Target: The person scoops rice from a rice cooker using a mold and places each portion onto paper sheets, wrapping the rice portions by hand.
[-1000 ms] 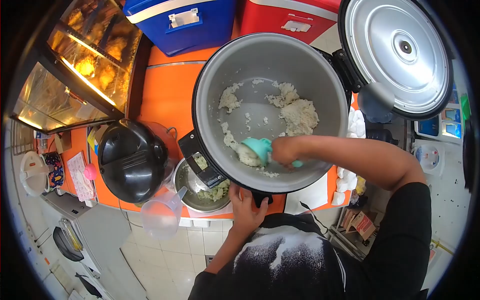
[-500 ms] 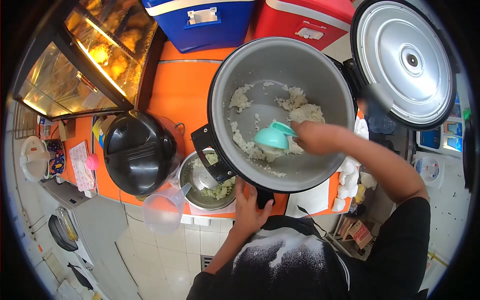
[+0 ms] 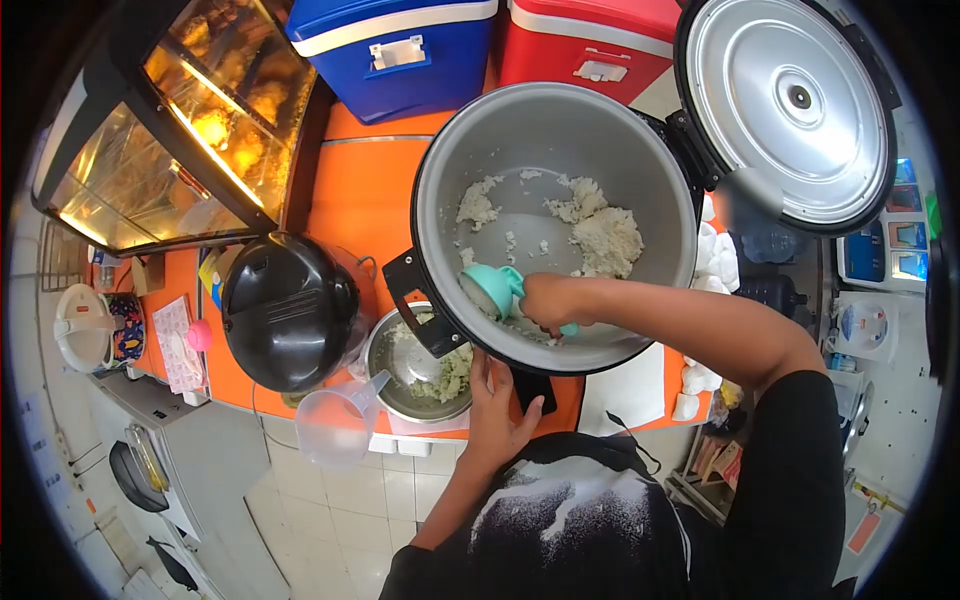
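Note:
A large open cooker point(image 3: 570, 120) with a grey inner pot holds clumps of white rice point(image 3: 608, 241). Inside it, my right hand point(image 3: 548, 302) is closed round the handle of a teal scoop point(image 3: 487, 289), whose cup sits low at the pot's left side. What the cup contains is mostly hidden. My left hand point(image 3: 495, 405) rests against the cooker's near outer side, fingers spread, beside a metal bowl point(image 3: 400, 399). Pale greenish food point(image 3: 447, 378) lies in that bowl. Left of the bowl, a clear plastic jug point(image 3: 335, 424) stands at the counter edge.
A black-lidded cooker point(image 3: 290, 310) stands to the left, below a lit food display case point(image 3: 200, 130). Blue point(image 3: 400, 70) and red point(image 3: 590, 50) coolers are behind. The raised metal lid point(image 3: 790, 100) is at the right. White wrapped bundles point(image 3: 712, 265) lie beside the pot.
The scoop first moved up and right over the rice, turned cup-down, then returned to the pot's lower left with my right hand. My left hand kept its place beside the cooker. The view shifted slightly.

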`<state>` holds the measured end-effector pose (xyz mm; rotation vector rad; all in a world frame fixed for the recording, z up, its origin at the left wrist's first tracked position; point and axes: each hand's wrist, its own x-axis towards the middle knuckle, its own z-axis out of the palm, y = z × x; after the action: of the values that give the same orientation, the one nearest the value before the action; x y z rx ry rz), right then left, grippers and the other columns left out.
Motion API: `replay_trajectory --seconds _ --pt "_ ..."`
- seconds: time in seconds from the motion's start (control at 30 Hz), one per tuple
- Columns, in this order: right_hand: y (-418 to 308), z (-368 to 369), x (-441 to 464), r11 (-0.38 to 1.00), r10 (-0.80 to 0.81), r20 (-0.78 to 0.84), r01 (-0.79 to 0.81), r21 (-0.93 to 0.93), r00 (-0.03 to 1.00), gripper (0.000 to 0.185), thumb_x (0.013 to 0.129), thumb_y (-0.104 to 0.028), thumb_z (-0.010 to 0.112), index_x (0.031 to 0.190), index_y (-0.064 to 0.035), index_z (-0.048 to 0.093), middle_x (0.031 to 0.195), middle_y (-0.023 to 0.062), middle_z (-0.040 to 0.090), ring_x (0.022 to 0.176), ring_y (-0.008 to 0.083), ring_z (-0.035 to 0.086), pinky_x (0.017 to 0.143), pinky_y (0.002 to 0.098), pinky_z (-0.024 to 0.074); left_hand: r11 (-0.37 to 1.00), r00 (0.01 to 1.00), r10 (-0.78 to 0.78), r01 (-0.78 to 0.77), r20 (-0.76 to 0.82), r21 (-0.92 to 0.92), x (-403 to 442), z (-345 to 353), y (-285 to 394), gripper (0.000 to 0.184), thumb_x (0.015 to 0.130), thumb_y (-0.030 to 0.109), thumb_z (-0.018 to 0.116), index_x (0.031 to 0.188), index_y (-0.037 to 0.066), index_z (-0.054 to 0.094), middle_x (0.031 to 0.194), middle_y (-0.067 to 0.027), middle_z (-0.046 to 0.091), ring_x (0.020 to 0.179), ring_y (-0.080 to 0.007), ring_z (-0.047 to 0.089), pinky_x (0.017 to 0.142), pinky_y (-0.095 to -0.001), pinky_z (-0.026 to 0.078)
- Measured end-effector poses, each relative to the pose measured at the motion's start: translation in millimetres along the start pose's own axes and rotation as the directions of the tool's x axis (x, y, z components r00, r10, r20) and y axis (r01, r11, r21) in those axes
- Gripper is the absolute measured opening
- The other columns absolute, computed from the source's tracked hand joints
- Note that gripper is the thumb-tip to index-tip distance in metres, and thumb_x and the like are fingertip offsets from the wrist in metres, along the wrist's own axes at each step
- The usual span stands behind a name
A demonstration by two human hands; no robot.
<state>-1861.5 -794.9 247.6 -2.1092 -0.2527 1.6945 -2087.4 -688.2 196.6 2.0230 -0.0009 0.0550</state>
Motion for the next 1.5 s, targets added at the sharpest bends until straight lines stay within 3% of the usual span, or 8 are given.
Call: replay_trajectory --seconds 0.1,0.27,0.47,0.7,0.83,0.9,1.0,1.5 --pt "-9.1 -3.8 -18.6 0.991 -0.012 0.004 0.012 -0.135 1.000 0.024 0.094 -0.012 0.048 0.085 0.0085 0.057 0.072 0.0149 0.060 0.060 0.0257 0.062 0.057 0.0426 0.0501 0.999 0.999 -0.033 0.033 0.027 0.016 1.0 -1.2 3.5 0.098 0.084 0.012 0.074 0.160 0.004 0.013 0.156 -0.0363 0.007 0.147 -0.0540 0.016 0.120 -0.0539 0.022" --pt "33.0 -47.7 -36.0 0.992 -0.002 0.197 -0.024 0.127 0.980 0.021 0.097 -0.017 0.055 0.107 0.0010 0.053 0.069 0.0012 0.049 0.050 0.0139 0.048 0.047 0.0310 0.0419 1.000 0.999 0.017 -0.017 -0.037 0.003 -2.2 6.0 -0.9 0.093 0.088 0.017 0.071 0.160 0.002 0.014 0.158 -0.0373 0.007 0.149 -0.0528 0.016 0.120 -0.0512 0.023" --pt "70.1 -83.0 -146.2 0.902 -0.068 0.247 -0.046 0.430 0.967 0.018 0.097 -0.022 0.058 0.095 -0.0049 0.056 0.066 -0.0020 0.043 0.048 0.0030 0.035 0.039 0.0222 0.0264 0.999 0.977 0.036 -0.030 -0.211 0.034 -10.9 7.3 -6.9 0.080 0.088 0.015 0.068 0.156 0.001 0.028 0.154 -0.0296 0.032 0.144 -0.0442 0.032 0.117 -0.0475 0.029" --pt "211.1 30.2 -234.8 0.388 0.028 0.110 -0.112 0.915 0.994 0.032 0.105 -0.036 0.048 0.096 -0.0057 0.052 0.065 0.0012 0.043 0.043 0.0029 0.032 0.034 0.0196 0.0285 0.995 0.997 0.050 -0.054 0.055 0.081 -43.8 66.5 -31.2 0.041 0.085 0.009 0.067 0.126 0.005 0.062 0.123 -0.0133 0.063 0.118 -0.0337 0.052 0.100 -0.0476 0.042" --pt "323.1 144.5 -162.4 0.660 0.291 -0.313 0.047 0.750 0.904 0.034 0.104 -0.037 0.049 0.112 -0.0047 0.058 0.072 0.0062 0.054 0.050 0.0157 0.053 0.044 0.0334 0.0444 0.944 0.951 0.045 -0.140 0.305 0.298 -38.1 133.0 -20.3 0.049 0.082 0.021 0.074 0.128 0.009 0.063 0.129 -0.0100 0.061 0.122 -0.0301 0.050 0.099 -0.0526 0.040" --pt "413.8 227.3 -61.7 0.996 -0.010 -0.827 0.076 0.040 0.563 0.037 0.103 -0.035 0.050 0.124 -0.0055 0.055 0.083 0.0146 0.062 0.062 0.0306 0.064 0.053 0.0435 0.0507 0.850 0.892 -0.075 -0.177 0.446 0.497 -33.9 170.1 -12.8 0.074 0.080 0.036 0.077 0.144 0.009 0.050 0.152 -0.0105 0.044 0.135 -0.0287 0.041 0.102 -0.0573 0.038" --pt "402.9 264.7 -34.7 0.989 0.061 -0.794 -0.145 -0.034 0.605 0.047 0.100 -0.033 0.054 0.139 -0.0063 0.047 0.089 0.0193 0.063 0.074 0.0392 0.066 0.063 0.0506 0.0534 0.644 0.783 -0.241 -0.313 0.574 0.698 -39.7 217.4 -20.8 0.119 0.072 0.057 0.079 0.159 0.002 0.018 0.169 -0.0109 0.009 0.153 -0.0262 0.017 0.113 -0.0610 0.028" --pt "371.3 214.9 -23.2 0.978 -0.196 -0.683 0.091 -0.187 0.704 0.064 0.099 -0.034 0.055 0.154 -0.0104 0.031 0.103 0.0288 0.060 0.075 0.0445 0.067 0.069 0.0524 0.0555 0.572 0.850 -0.267 -0.240 0.455 0.784 -48.6 236.0 -13.5 0.108 0.066 0.049 0.086 0.153 0.008 0.037 0.166 -0.0068 0.021 0.154 -0.0314 0.011 0.110 -0.0729 0.019"
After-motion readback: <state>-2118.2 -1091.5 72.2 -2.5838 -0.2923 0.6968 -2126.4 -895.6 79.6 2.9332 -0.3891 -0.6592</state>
